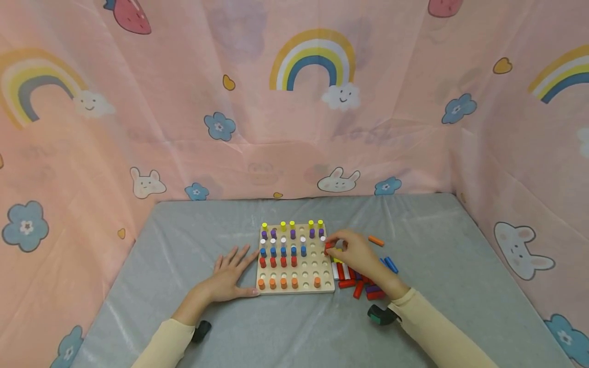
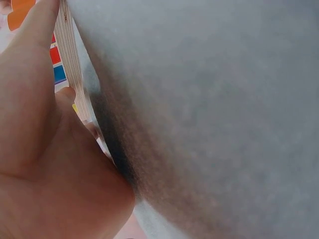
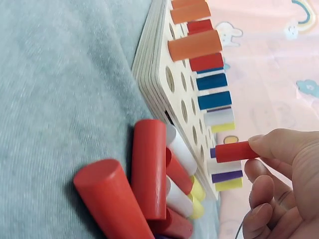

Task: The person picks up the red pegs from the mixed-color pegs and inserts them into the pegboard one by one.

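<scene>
My right hand [image 1: 359, 253] pinches a red peg [image 3: 232, 152] between thumb and finger. It holds the peg over the right edge of a wooden pegboard [image 1: 298, 293], close to a white peg [image 1: 323, 238]. Rows of yellow, purple, white, blue, red and orange pegs [image 1: 283, 283] stand upright in the board, with bare holes among them, mostly toward the right. My left hand [image 1: 227, 278] lies spread on the table, thumb and a fingertip at the board's left edge. In the left wrist view, that hand hides most of the board.
A heap of loose pegs, mostly red [image 1: 358, 290] with white, yellow and purple ones, lies against the board's right side, partly under my right forearm. Two blue pegs [image 1: 391, 265] and an orange peg [image 1: 376, 240] lie farther right. A patterned pink cloth [image 1: 294, 153] walls the grey table.
</scene>
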Motion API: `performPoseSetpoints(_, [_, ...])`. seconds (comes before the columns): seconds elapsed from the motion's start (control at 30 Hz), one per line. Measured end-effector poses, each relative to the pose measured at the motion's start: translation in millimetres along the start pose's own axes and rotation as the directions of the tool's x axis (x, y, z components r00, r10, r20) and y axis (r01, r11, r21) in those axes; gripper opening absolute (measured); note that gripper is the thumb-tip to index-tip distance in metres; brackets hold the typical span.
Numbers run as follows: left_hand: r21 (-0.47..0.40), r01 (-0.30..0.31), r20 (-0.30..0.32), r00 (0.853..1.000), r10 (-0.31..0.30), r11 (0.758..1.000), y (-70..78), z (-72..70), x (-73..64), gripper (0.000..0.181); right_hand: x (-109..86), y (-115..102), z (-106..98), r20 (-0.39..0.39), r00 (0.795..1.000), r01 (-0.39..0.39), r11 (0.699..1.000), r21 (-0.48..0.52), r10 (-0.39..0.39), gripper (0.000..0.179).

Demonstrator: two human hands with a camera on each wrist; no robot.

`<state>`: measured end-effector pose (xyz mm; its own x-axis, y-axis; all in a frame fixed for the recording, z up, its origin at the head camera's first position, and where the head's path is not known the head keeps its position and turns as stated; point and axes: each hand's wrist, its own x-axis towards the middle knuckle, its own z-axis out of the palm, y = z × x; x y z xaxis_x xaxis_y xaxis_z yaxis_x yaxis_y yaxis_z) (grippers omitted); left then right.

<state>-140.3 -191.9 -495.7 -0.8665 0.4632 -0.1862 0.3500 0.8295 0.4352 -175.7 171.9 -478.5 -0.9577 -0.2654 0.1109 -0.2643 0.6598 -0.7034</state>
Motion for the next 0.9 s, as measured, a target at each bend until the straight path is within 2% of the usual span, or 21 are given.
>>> performPoseSetpoints(0.47, [0.001,-0.001,0.007,1.0,0.001,1.0,-3.0,2.3,2.0,0.099,0.9,-13.3,8.3,0.055,0.998,-0.011,1.0,0.009,0.011,0.02])
performPoseSetpoints(0.77, [-0.019,-0.013,0.004,1.0,0.013,1.0,-3.3,2.7,1.1,0.099,2.2,-18.1,15.4,0.066,0.998,0.014,1.0,0.026,-0.016,0.02])
performPoseSetpoints(0.9, [-0.038,-0.023,-0.005,1.0,0.023,0.999,-5.1,4.4,0.9,0.1,3.4,-18.1,19.5,0.071,0.996,0.054,0.998,0.041,-0.056,0.018])
